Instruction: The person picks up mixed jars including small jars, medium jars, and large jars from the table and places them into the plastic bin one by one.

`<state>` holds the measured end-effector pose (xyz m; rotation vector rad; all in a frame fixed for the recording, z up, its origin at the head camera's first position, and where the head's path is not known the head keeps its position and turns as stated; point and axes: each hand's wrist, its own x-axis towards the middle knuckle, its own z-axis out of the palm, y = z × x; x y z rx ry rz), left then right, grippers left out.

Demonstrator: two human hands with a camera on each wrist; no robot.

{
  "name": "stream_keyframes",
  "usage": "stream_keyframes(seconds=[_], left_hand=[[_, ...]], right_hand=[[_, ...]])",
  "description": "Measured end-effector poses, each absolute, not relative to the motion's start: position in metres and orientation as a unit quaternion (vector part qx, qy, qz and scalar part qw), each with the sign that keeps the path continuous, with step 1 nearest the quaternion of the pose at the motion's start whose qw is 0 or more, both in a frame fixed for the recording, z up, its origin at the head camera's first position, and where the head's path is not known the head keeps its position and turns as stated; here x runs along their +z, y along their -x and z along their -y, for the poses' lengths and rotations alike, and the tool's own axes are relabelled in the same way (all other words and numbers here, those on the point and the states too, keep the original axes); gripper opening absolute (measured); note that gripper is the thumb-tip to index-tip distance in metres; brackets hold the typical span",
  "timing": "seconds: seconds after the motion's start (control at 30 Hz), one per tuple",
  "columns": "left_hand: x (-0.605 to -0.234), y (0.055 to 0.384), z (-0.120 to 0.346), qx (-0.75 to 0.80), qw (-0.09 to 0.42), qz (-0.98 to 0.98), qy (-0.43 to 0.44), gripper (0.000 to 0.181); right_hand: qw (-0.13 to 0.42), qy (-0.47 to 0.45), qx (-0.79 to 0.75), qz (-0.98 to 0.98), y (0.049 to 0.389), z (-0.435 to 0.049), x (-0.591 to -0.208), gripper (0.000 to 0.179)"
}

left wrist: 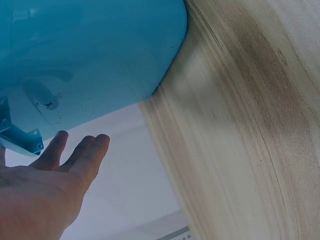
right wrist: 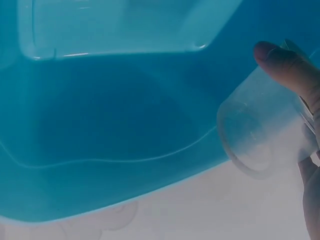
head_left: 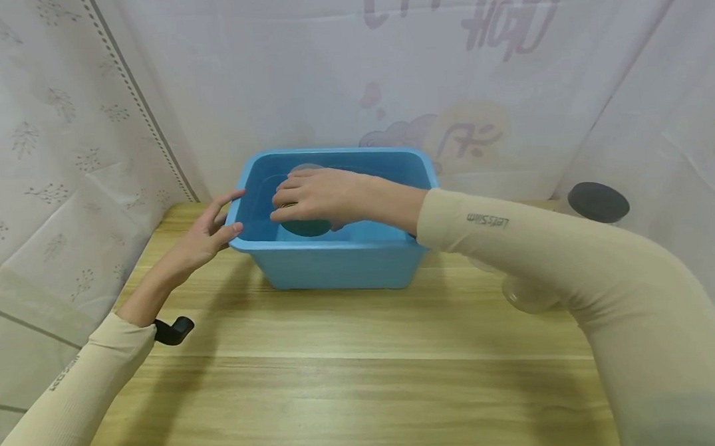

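A light blue plastic bin stands on the wooden table. My right hand reaches over it and grips a clear plastic jar with a dark lid. In the head view the jar is mostly covered by my fingers, and the lid end faces me. In the right wrist view my thumb lies along the jar's side, its clear base towards the bin's inner wall. My left hand touches the bin's left rim with thumb and forefinger. Its other fingers stretch out loosely below the rim, in the left wrist view.
A black-lidded clear jar stands at the table's right, partly behind my right sleeve. Another clear container shows below that sleeve. White printed curtains hang behind the bin and at both sides. A black strap piece juts from my left wrist.
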<state>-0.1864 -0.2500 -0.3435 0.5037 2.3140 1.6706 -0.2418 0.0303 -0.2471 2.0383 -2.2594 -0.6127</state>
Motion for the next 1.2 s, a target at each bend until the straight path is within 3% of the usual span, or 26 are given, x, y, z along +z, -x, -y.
stream_keyframes(seconds=[0.33,0.57,0.67,0.8,1.03,1.2], left_hand=[[-0.343,0.187,0.250,0.572,0.119,-0.792,-0.177,0.065],[-0.343,0.187,0.250,0.572,0.123,-0.791,-0.179,0.065],[-0.343,0.187,0.250,0.572,0.125,-0.791,-0.180,0.065],[-0.344,0.187,0.249,0.573,0.126,-0.790,-0.181,0.064],[-0.343,0.187,0.248,0.568,0.120,-0.794,-0.180,0.064],[-0.343,0.187,0.248,0.568,0.120,-0.794,-0.180,0.065]], right_hand=[[0.049,-0.669,-0.229,0.705,0.235,-0.018,-0.254,0.089],[0.083,-0.677,-0.255,0.685,0.234,-0.009,-0.259,0.059],[0.090,-0.676,-0.272,0.679,0.233,-0.006,-0.262,0.057],[0.093,-0.674,-0.297,0.670,0.233,-0.002,-0.263,0.063],[0.070,-0.639,-0.334,0.690,0.228,-0.001,-0.259,0.107],[0.058,-0.622,-0.332,0.706,0.227,-0.005,-0.251,0.122]])
